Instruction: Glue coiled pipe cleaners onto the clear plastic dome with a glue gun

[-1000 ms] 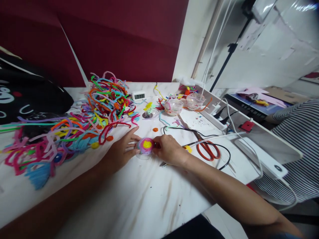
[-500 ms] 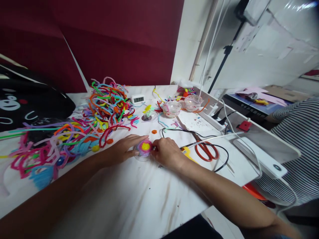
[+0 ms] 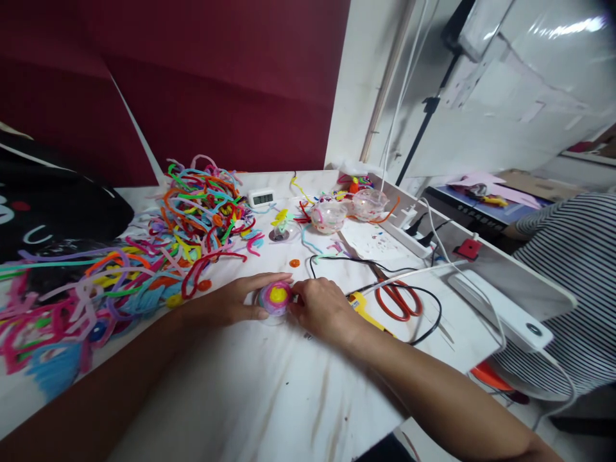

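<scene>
A round pipe-cleaner coil (image 3: 278,296), yellow in the middle with pink and purple rings, sits in a small clear plastic cup or dome on the table. My left hand (image 3: 238,298) curves round its left side, index finger behind and thumb in front, steadying it. At its right edge, the fingertips of my right hand (image 3: 320,308) are pinched against the rim; whatever is between them is hidden. Behind the hands lies a small orange coil (image 3: 294,263). A clear dome with a yellow and green piece (image 3: 283,229) stands farther back.
Tangled pipe cleaners (image 3: 205,212) heap up at left. Orange-handled scissors (image 3: 398,300), a yellow glue gun (image 3: 368,311) and a black cable lie right of my hands. Two clear bowls (image 3: 328,217), a small digital clock (image 3: 260,198) and a power strip (image 3: 416,240) stand behind. A person in striped clothing (image 3: 568,289) is at right.
The view has shifted slightly, so the coil and my hands sit a little lower. Both hands stay at the coil, which now shows its top more fully.
</scene>
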Available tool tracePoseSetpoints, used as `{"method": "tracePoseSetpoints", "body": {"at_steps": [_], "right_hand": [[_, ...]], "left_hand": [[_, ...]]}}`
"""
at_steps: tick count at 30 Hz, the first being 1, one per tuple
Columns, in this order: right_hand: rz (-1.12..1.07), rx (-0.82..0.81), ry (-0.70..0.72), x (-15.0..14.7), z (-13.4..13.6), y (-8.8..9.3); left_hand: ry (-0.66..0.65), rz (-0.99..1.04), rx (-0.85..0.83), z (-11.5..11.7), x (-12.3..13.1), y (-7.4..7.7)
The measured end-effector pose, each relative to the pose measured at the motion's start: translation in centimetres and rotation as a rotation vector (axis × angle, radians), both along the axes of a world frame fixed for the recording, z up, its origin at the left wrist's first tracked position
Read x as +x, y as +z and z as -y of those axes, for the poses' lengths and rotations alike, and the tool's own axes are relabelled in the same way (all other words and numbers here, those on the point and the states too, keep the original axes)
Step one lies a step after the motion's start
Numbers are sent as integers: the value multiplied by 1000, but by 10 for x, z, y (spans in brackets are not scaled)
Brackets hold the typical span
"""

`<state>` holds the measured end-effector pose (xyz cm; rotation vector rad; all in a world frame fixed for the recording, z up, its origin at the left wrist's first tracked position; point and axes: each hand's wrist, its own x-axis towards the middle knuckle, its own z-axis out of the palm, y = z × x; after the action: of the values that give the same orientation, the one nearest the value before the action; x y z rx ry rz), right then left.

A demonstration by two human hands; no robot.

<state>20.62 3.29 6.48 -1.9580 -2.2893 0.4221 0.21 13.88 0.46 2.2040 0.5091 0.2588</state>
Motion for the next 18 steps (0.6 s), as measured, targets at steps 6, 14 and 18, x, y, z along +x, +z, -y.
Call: {"method": "tracePoseSetpoints", "body": {"at_steps": [6, 14, 18], "right_hand": [[39, 10, -14, -4, 1, 0], [-18, 29, -19, -2, 2, -6], [-62, 30, -31, -1, 3, -7]], "left_hand": [[24, -41, 21, 8, 5, 15], [51, 55, 61, 12, 5, 2], [49, 71, 43, 12, 4, -4]]}}
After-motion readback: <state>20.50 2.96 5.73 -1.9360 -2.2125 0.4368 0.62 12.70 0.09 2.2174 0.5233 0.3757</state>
